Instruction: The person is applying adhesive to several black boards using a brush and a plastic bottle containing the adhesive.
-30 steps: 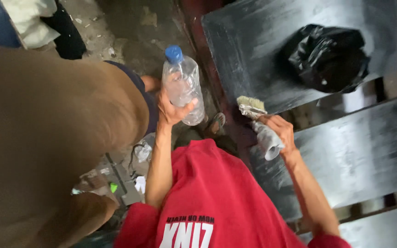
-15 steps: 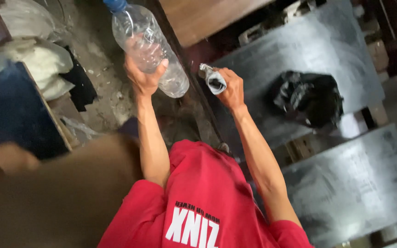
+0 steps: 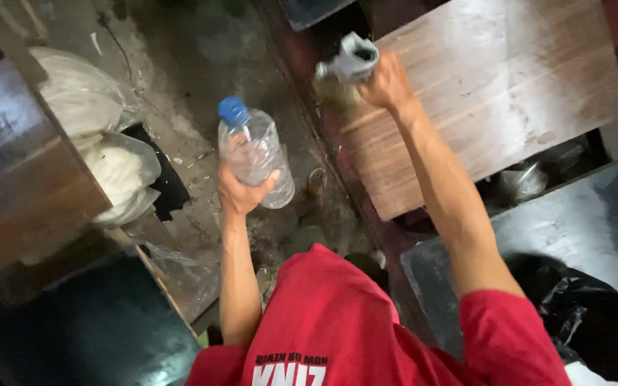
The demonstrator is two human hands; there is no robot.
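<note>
We held a clear bottle (image 3: pixel 255 159) with a blue cap, our left hand (image 3: pixel 241 191) in a closed grip round it over the floor; our right hand (image 3: pixel 384 82) pinched a crumpled rag (image 3: pixel 350 61) above the wooden counter (image 3: pixel 495 93).

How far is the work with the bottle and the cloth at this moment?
Done: the left hand has the clear plastic bottle lifted off the ground. In hand: the right hand holds a crumpled grey cloth out at the edge of the brown wooden table. Left: the blue cap is still on, and no wet patch shows on the table.
</note>
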